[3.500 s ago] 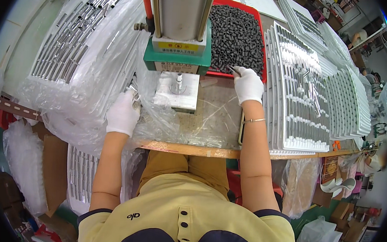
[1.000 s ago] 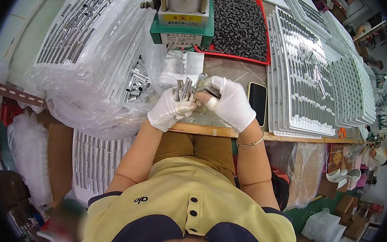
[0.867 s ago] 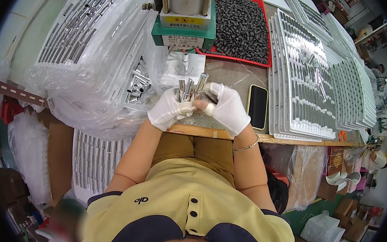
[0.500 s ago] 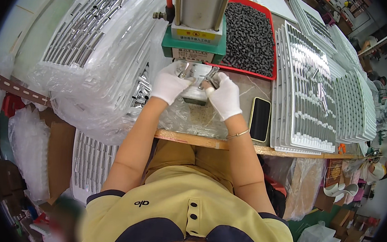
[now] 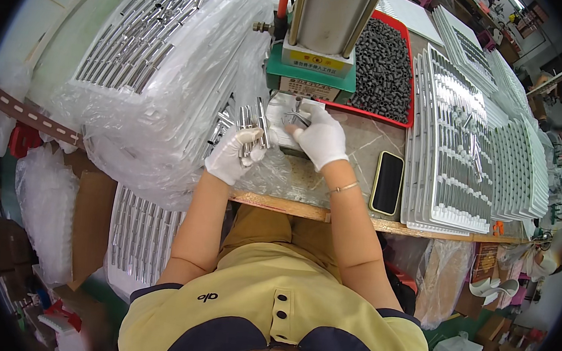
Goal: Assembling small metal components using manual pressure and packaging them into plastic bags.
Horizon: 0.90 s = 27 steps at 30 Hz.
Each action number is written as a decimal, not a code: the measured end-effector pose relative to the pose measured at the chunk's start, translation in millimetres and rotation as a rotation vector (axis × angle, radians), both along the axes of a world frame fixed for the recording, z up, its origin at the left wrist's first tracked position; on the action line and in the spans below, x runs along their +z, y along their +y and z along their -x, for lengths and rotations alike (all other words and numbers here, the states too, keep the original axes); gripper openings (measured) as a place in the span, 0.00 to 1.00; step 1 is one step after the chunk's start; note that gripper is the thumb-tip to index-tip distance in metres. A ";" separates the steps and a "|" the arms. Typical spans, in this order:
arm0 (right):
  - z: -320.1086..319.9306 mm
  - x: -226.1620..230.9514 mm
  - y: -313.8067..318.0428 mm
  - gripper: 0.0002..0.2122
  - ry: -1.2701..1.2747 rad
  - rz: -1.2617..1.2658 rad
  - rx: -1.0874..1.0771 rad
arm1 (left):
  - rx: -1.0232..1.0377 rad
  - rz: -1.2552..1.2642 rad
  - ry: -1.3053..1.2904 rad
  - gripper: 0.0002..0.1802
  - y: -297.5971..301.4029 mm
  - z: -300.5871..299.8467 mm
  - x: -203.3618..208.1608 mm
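My left hand (image 5: 229, 158), in a white glove, is closed around several short shiny metal tubes (image 5: 263, 122) that stick up past its fingers. It is just left of the metal fixture block (image 5: 278, 112) of a press. Also gloved, my right hand (image 5: 325, 141) is at the block with its fingers pinched on a metal tube (image 5: 299, 117), partly hidden by the glove. Above the block is the green press head (image 5: 310, 77) with its grey cylinder (image 5: 330, 14). More loose tubes (image 5: 221, 126) lie on clear plastic beside my left hand.
A red tray (image 5: 412, 87) of small black sleeves (image 5: 383, 71) stands right of the press. White racks (image 5: 423, 134) with metal tubes are stacked farther right, beside a phone (image 5: 387, 182). On the left, plastic film (image 5: 166, 120) drapes over trays of tubes (image 5: 128, 58).
My left hand has drawn back from the block, toward me and left, with the tubes turned upward. My right hand stays at the block. The whole view has shifted slightly.
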State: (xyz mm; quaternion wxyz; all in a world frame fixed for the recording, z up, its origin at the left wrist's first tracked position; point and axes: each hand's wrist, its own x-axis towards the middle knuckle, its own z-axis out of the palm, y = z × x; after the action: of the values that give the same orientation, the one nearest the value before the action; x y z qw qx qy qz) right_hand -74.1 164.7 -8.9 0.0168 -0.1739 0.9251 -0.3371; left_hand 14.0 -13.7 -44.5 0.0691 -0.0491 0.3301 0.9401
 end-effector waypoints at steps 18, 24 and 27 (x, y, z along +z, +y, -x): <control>-75.5 24.0 54.1 0.08 -0.553 0.856 0.127 | -0.268 0.572 0.026 0.14 55.6 -39.2 38.7; -78.0 23.3 52.2 0.07 -0.567 0.848 0.095 | -0.232 0.652 0.052 0.13 59.0 -42.7 30.1; -77.5 20.6 53.2 0.06 -0.590 0.826 0.083 | -0.284 0.538 0.050 0.14 62.2 -44.5 28.6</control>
State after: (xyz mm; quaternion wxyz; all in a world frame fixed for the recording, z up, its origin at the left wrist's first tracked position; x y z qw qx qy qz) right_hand 3.4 218.0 11.7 0.2206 -0.1001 0.6627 -0.7086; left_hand 58.4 48.5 -15.9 0.1764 0.0042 0.5725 0.8007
